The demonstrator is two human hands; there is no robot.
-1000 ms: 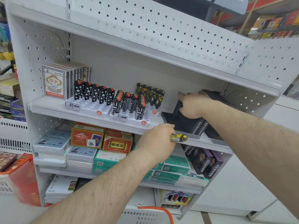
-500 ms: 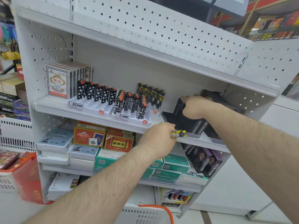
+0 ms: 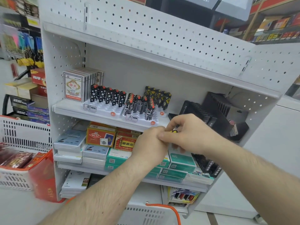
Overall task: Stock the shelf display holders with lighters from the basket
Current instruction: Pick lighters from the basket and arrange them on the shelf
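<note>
Now that the right hand (image 3: 188, 135) has left the black boxes (image 3: 201, 114) behind it, both it and the left hand (image 3: 151, 145) pinch the yellow-and-black lighter (image 3: 173, 131), likely readying it for the holder (image 3: 162, 113).

playing card packs (image 3: 73, 86) upright at left end of my shelf. teal boxes (image 3: 181, 160) stacked on shelf below, red box (image 3: 101, 137) beside them. black cartons (image 3: 206, 109) at right.

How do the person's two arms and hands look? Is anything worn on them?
Both forearms are bare as far as the picture shows, with visible hair and no sleeve in view. The left hand and the right hand wear no gloves. No watch, bracelet or ring can be seen on the visible wrists and fingers.
</note>
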